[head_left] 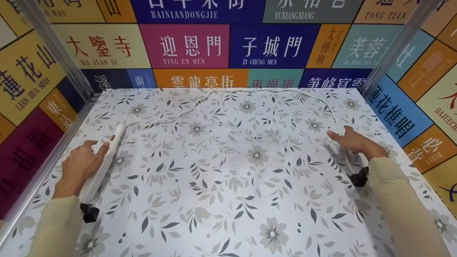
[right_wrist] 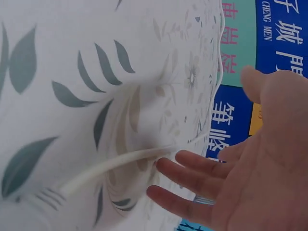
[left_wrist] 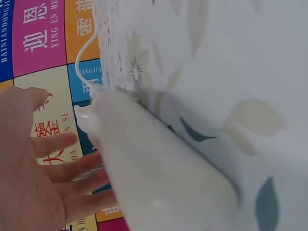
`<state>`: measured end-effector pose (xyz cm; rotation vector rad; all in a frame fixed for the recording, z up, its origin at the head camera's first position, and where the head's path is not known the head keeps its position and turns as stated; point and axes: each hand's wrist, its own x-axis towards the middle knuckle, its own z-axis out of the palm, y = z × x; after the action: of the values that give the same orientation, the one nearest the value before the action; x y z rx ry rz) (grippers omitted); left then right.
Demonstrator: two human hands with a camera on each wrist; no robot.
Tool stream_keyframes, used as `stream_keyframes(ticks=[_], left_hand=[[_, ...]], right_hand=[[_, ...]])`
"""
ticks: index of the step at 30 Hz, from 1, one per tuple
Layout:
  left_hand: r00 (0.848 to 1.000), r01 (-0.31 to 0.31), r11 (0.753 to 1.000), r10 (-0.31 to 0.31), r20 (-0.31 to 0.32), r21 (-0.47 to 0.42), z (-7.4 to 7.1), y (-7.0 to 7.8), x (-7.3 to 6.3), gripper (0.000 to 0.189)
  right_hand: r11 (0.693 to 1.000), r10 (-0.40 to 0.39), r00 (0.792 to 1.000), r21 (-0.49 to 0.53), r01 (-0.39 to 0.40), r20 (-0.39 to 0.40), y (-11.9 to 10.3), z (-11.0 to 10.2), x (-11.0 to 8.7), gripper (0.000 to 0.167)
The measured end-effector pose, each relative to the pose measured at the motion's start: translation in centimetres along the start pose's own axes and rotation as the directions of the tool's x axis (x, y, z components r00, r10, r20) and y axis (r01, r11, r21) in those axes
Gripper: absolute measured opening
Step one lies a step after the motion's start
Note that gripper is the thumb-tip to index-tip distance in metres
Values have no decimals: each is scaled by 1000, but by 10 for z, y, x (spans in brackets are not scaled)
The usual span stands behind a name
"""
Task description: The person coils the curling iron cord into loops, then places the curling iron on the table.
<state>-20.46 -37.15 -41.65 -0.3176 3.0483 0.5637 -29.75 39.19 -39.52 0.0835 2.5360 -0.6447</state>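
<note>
A long white power strip (head_left: 104,167) lies lengthwise on the left part of the table, a small reddish switch near its far end. Beside it is my left hand (head_left: 80,160), its thumb over the strip's edge in the head view. The left wrist view shows the fingers of this hand (left_wrist: 57,178) spread and loosely extended alongside the strip's white body (left_wrist: 154,168). On the right, my right hand (head_left: 353,140) hovers at the white cord (head_left: 335,114). Its fingers (right_wrist: 187,175) are extended near the cord (right_wrist: 110,166); whether they touch it cannot be told.
The cord runs from the strip along the table's back edge and down the right side. Flower-patterned white cloth covers the table (head_left: 221,171). Colourful sign panels (head_left: 184,46) stand behind and at both sides. Small black devices (head_left: 360,177) sit at both wrists.
</note>
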Motion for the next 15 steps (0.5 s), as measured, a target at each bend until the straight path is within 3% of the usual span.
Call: stream_keyframes(ticks=[4,9,15], left_hand=[[996,24,1000,-23,87,-4,4,-6,-6,94],[986,56,998,-53,157,-17,9,-6,-9,102],[967,148,989,-139,211,-26,9,-3,-11,105]], right_hand=[[998,27,999,53,-29,37,3,2,-4,105],[987,90,995,131,-94,40,6,6,-3,43],[991,78,997,111,-79,17,6,9,-3,21]])
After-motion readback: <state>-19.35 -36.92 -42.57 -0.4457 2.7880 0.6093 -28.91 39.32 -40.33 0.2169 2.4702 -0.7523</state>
